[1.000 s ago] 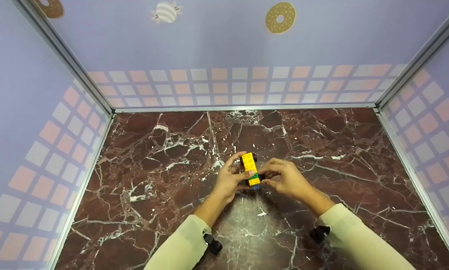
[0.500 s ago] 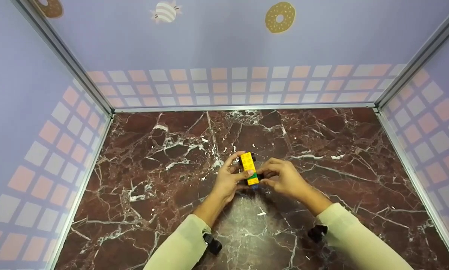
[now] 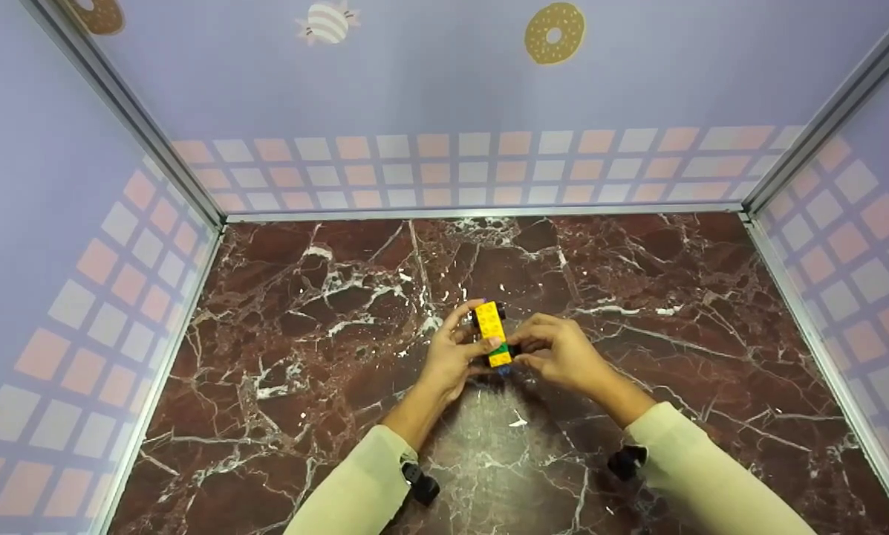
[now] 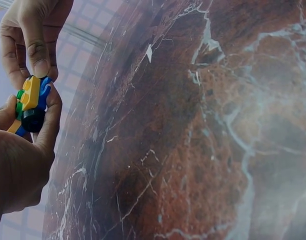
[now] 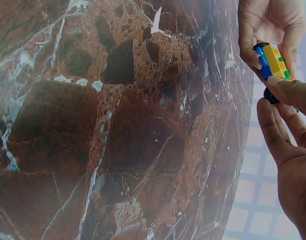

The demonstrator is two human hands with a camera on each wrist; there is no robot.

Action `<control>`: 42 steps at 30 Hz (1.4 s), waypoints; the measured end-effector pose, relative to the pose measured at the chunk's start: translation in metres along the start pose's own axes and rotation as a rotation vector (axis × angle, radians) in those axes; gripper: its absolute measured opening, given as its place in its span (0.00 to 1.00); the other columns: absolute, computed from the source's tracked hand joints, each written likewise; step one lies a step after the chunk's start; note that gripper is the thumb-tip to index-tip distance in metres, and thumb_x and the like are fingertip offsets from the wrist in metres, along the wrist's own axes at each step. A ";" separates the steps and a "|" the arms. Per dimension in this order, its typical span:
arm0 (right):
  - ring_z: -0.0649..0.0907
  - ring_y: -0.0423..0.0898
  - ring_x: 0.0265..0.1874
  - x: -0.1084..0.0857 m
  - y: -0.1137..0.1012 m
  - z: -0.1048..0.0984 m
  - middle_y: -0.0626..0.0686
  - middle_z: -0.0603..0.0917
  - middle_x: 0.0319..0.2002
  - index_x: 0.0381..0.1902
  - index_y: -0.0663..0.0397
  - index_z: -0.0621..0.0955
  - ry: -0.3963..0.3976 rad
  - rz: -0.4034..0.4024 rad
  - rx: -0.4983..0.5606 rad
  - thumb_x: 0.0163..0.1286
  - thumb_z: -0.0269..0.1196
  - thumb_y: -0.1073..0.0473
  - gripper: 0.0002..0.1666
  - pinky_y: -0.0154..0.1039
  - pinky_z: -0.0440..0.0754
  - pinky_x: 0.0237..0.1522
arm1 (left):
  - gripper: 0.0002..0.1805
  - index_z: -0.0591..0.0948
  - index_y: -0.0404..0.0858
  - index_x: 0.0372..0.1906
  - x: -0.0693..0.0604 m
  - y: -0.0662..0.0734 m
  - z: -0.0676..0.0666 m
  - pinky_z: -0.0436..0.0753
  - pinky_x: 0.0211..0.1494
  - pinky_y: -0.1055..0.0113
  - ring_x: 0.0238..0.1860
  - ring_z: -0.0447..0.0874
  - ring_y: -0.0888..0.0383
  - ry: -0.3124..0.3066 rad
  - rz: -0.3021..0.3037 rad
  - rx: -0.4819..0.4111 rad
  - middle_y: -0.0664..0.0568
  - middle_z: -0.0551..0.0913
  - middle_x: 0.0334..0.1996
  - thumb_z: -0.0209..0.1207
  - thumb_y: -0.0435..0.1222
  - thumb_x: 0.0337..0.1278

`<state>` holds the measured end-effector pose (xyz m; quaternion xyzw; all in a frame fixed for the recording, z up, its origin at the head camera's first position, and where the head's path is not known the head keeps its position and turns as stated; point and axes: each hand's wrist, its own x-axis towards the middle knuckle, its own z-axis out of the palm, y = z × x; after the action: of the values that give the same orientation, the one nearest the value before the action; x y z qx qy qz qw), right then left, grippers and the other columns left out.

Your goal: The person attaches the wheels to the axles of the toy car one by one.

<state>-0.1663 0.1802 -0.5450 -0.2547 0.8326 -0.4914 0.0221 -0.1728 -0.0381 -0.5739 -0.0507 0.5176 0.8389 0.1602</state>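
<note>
A toy car built of bricks (image 3: 490, 321) is held above the tabletop in the head view. Its upper bricks are yellow with a green one near the close end, over a blue base (image 4: 43, 94) with black wheels. My left hand (image 3: 444, 364) grips the car from the left, thumb across its top and fingers along its side. From the right, my right hand (image 3: 569, 355) pinches a black wheel (image 5: 270, 96) at the car's near right side between thumb and fingers. The fingers hide part of the base and wheels.
A dark red marbled tabletop (image 3: 303, 357) with white veins lies beneath both hands. Lilac walls (image 3: 444, 89) with a checked border enclose it at the back and both sides. Each sleeve's cuff carries a small black device (image 3: 420, 484).
The car and my right hand have shifted very slightly to the left. Both hands keep the same hold on it.
</note>
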 end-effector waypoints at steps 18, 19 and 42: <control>0.93 0.61 0.46 0.000 0.000 0.000 0.64 0.89 0.49 0.50 0.69 0.90 -0.011 0.035 0.064 0.63 0.77 0.77 0.17 0.41 0.96 0.54 | 0.42 0.71 0.43 0.82 -0.001 0.001 -0.002 0.98 0.40 0.51 0.43 0.92 0.48 -0.012 -0.004 0.000 0.43 0.83 0.53 0.68 0.19 0.66; 0.93 0.61 0.46 0.000 -0.001 0.000 0.64 0.89 0.49 0.50 0.69 0.90 -0.010 0.037 0.068 0.63 0.77 0.78 0.17 0.40 0.96 0.53 | 0.42 0.70 0.43 0.82 -0.001 0.001 -0.002 0.98 0.40 0.52 0.43 0.92 0.48 -0.013 -0.004 -0.001 0.43 0.83 0.53 0.68 0.19 0.66; 0.93 0.61 0.46 0.003 -0.002 0.000 0.64 0.89 0.48 0.49 0.68 0.90 -0.004 0.048 0.084 0.61 0.76 0.80 0.18 0.39 0.96 0.53 | 0.44 0.68 0.43 0.84 0.001 0.004 -0.001 0.98 0.37 0.54 0.46 0.91 0.50 -0.006 -0.020 -0.002 0.42 0.85 0.59 0.67 0.20 0.67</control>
<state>-0.1684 0.1786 -0.5429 -0.2344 0.8172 -0.5245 0.0462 -0.1754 -0.0404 -0.5717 -0.0536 0.5157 0.8380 0.1703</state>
